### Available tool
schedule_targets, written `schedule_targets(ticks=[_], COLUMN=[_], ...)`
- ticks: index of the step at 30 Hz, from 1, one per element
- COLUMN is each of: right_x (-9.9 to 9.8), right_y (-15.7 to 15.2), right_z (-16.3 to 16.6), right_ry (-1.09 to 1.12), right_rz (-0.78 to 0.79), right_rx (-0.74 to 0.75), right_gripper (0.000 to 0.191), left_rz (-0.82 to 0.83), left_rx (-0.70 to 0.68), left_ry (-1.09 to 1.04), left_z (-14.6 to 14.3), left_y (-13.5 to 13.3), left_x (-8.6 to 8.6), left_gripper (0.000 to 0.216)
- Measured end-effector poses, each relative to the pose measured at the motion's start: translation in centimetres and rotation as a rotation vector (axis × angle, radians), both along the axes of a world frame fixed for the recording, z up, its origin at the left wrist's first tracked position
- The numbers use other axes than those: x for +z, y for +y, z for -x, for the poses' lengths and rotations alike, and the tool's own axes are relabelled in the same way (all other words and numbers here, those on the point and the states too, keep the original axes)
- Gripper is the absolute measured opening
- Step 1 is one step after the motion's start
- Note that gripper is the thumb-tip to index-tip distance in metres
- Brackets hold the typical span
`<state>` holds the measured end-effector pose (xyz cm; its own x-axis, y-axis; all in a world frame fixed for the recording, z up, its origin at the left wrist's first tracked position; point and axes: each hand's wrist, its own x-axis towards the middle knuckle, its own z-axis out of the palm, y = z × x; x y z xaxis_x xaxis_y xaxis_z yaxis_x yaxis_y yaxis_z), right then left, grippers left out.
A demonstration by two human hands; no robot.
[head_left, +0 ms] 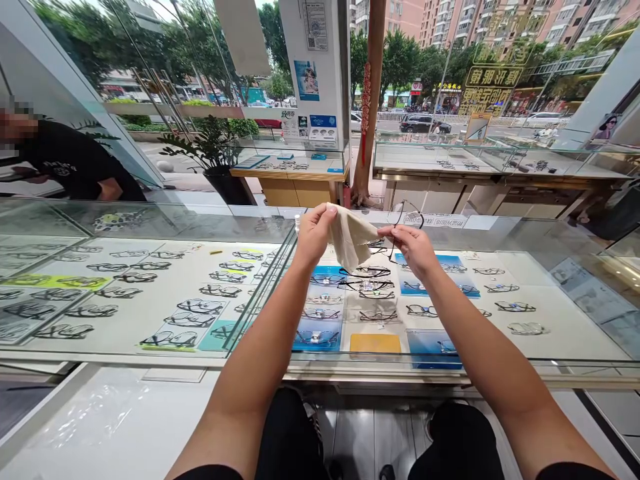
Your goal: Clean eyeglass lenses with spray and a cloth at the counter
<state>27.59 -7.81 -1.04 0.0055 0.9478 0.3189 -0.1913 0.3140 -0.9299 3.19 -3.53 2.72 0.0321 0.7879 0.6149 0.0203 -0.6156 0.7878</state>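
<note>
Over the glass counter, my left hand (316, 233) is closed on the upper left corner of a pale beige cleaning cloth (349, 241), which hangs down in folds. My right hand (411, 245) pinches a pair of thin dark-rimmed eyeglasses (421, 217), whose clear lenses rise above the fingers. One temple of the glasses points downward. The right fingertips are also at the cloth's right edge; whether they grip it I cannot tell. Below both hands, several black-framed glasses (369, 285) lie inside the display case.
The glass display case (565, 347) spans the view, with rows of eyeglasses, blue trays and a yellow pad (375, 343). A person in a black shirt (75, 160) leans at the far left. An open white drawer (165, 427) is at lower left. Behind stands a potted plant (227, 183).
</note>
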Motion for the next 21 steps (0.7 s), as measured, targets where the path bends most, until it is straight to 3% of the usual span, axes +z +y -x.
schedule_targets(ticks=[9, 16, 21], right_x=[0.1, 0.9, 0.8], right_y=[0.2, -1.2, -1.5], right_z=[-0.5, 0.1, 0.3], right_ry=[0.051, -0.044, -0.148], right_rz=[0.039, -0.129, -0.14], right_rx=[-0.024, 0.173, 0.198], right_gripper=[0.026, 0.021, 0.028], left_rz=[-0.074, 0.052, 0.114], left_rx=[0.021, -0.187, -0.337], left_ry=[0.058, 0.083, 0.193], left_z=[0.4, -0.1, -0.6], left_y=[-0.5, -0.5, -1.0], left_x=[0.6, 0.1, 0.0], left_gripper=[0.055, 0.062, 0.057])
